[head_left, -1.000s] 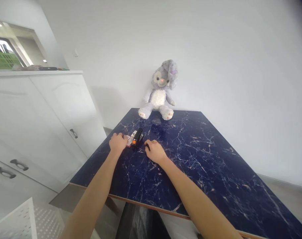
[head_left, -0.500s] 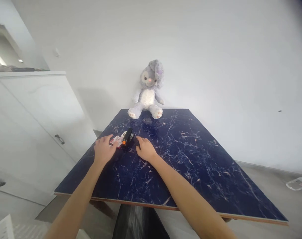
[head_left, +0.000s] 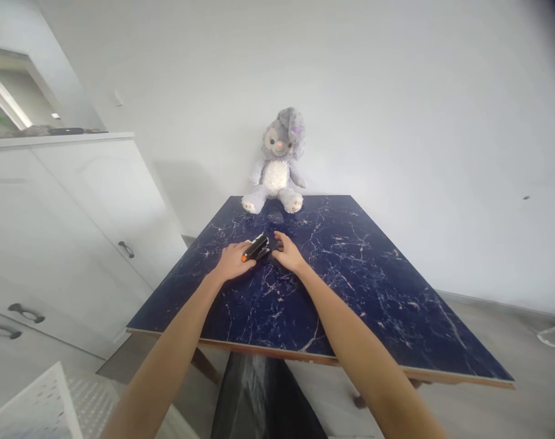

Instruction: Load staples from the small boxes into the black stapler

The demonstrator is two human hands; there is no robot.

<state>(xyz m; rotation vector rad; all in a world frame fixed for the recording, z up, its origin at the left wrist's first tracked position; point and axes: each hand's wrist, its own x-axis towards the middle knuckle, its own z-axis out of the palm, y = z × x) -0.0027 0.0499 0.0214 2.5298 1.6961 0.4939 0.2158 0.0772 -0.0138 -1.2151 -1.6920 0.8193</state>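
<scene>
A black stapler [head_left: 257,248] with an orange end lies on the dark blue marbled table [head_left: 350,286]. My left hand [head_left: 233,262] is closed round its orange end, knuckles up. My right hand [head_left: 287,255] reaches in from the right with fingers stretched out, and its fingertips touch the stapler's black end. A small white box [head_left: 261,237] peeks out just behind the stapler and is mostly hidden by it.
A grey and white plush bunny [head_left: 276,166] sits at the table's far edge against the white wall. White cabinets with dark handles [head_left: 76,213] stand to the left. A white perforated panel [head_left: 35,408] is at the lower left, and a dark object [head_left: 254,396] sits under the near table edge.
My left hand has moved right from the small box onto the stapler's orange end. My right hand slid forward to the stapler's other end. The stapler now lies more crosswise.
</scene>
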